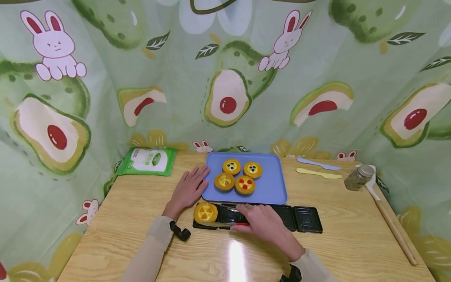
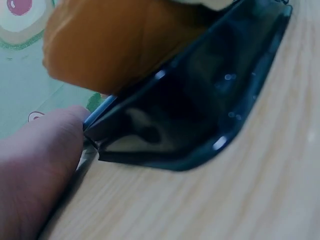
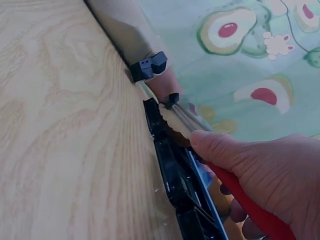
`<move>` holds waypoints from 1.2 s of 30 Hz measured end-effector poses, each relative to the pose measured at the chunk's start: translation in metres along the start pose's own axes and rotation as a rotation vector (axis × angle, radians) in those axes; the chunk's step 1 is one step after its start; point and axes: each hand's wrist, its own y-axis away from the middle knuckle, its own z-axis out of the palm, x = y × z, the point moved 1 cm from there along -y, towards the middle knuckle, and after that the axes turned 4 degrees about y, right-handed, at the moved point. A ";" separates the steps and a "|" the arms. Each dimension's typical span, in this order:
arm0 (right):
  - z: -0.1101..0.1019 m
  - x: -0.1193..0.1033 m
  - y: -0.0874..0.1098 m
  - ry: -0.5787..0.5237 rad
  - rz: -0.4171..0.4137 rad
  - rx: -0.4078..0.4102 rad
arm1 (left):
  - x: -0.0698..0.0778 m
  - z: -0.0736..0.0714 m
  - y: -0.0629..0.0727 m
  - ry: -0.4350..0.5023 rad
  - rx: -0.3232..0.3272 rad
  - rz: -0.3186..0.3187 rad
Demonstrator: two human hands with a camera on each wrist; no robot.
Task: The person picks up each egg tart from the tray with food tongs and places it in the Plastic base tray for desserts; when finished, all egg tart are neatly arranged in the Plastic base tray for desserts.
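Note:
My right hand (image 1: 262,221) grips red-handled tongs (image 3: 240,197), the thumb lying along the upper side. The tongs' metal arms reach left to an egg tart (image 1: 206,212) at the left end of a black compartmented plastic tray (image 1: 308,219). In the right wrist view a dark tip shows beside this tart; whether the tongs pinch it I cannot tell. My left hand (image 1: 190,188) lies flat with its fingers extended, fingertips at the left edge of a blue tray (image 1: 271,180). On that tray sit several more tarts (image 1: 244,185), topped with dark berries, red pieces or yellow fruit.
A green-and-white packet (image 1: 148,161) lies at the back left. At the back right are a blue plastic knife (image 1: 318,163) and a yellow plastic knife (image 1: 318,173). Beside them stand a glass jar (image 1: 358,178) and a wooden-handled spatula (image 1: 394,227). A patterned curtain (image 1: 169,78) borders the table.

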 end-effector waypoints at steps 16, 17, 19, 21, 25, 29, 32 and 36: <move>-0.003 0.002 0.001 0.013 0.043 -0.006 | 0.001 0.001 -0.001 0.012 0.020 0.010; -0.004 0.003 0.001 0.011 0.042 -0.003 | 0.001 0.001 -0.001 0.007 0.021 0.011; -0.006 0.004 0.001 -0.008 0.051 -0.008 | 0.000 0.002 -0.001 -0.002 0.020 0.012; -0.008 0.006 0.001 -0.031 0.066 -0.018 | 0.000 0.002 -0.001 -0.004 0.024 0.017; -0.013 0.008 0.002 -0.083 0.119 -0.039 | 0.000 0.001 0.001 0.006 0.023 0.017; -0.014 0.011 0.003 -0.103 0.147 -0.053 | 0.000 0.001 0.001 0.006 0.015 0.013; -0.015 0.013 0.003 -0.118 0.152 -0.054 | 0.000 0.001 0.002 0.004 0.010 0.007; -0.017 0.016 0.004 -0.105 0.158 -0.037 | -0.001 0.002 0.001 0.009 0.005 -0.002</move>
